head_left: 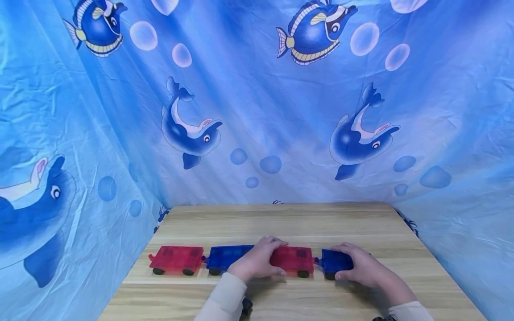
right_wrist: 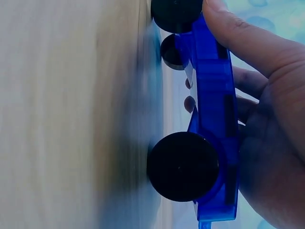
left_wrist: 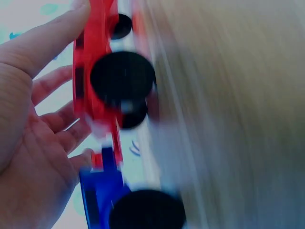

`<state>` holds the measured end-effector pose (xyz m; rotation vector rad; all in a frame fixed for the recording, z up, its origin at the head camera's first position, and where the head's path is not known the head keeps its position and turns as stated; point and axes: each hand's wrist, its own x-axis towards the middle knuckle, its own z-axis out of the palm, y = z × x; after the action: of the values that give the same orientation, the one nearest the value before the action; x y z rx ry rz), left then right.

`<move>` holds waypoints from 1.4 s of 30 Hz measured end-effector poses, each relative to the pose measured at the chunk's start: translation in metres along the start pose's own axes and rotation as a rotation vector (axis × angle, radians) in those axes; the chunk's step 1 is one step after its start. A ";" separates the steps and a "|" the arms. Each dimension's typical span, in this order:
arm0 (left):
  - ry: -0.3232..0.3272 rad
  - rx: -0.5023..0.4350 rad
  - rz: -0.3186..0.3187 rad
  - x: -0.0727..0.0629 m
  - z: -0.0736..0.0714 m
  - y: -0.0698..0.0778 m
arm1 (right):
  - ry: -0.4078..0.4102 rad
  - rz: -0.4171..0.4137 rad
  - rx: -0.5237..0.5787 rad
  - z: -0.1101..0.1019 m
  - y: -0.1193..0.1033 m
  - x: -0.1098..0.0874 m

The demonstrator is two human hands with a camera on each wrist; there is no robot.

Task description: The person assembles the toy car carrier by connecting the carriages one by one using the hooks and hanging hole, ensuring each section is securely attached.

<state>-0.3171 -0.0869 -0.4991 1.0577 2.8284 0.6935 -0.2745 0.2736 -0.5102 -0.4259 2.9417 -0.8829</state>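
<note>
Translucent toy train cars on black wheels, alternating red and blue, stand in a row on the table. My left hand [head_left: 259, 258] reaches over the inner red car [head_left: 299, 257] and grips it at its left part, thumb on the near side. My right hand [head_left: 361, 265] holds the blue car [head_left: 335, 261] at the right end, its thumb on the near side, its fingers on the far side. Hook-like couplers meet between these two cars. In the left wrist view, another blue car [left_wrist: 97, 195] joins the red one from behind.
The inner blue car [head_left: 226, 255] links to a red car [head_left: 178, 258] at the left end. A small black object [head_left: 246, 306] shows beside my left sleeve. The wooden table [head_left: 281, 220] is bordered by blue curtains [head_left: 257, 111] printed with dolphins and fish.
</note>
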 end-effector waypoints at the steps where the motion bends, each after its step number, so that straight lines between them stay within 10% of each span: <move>1: -0.001 -0.006 0.000 -0.003 -0.002 -0.003 | -0.003 0.004 0.004 -0.001 0.001 -0.001; 26: 0.106 -0.123 -0.224 -0.099 -0.060 -0.103 | -0.034 -0.035 0.058 -0.031 0.046 -0.024; 42: 0.097 -0.121 -0.282 -0.109 -0.067 -0.111 | -0.045 -0.070 0.063 -0.040 0.051 -0.030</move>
<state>-0.3145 -0.2564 -0.4988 0.6058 2.8885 0.8923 -0.2635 0.3438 -0.5052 -0.5400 2.8656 -0.9583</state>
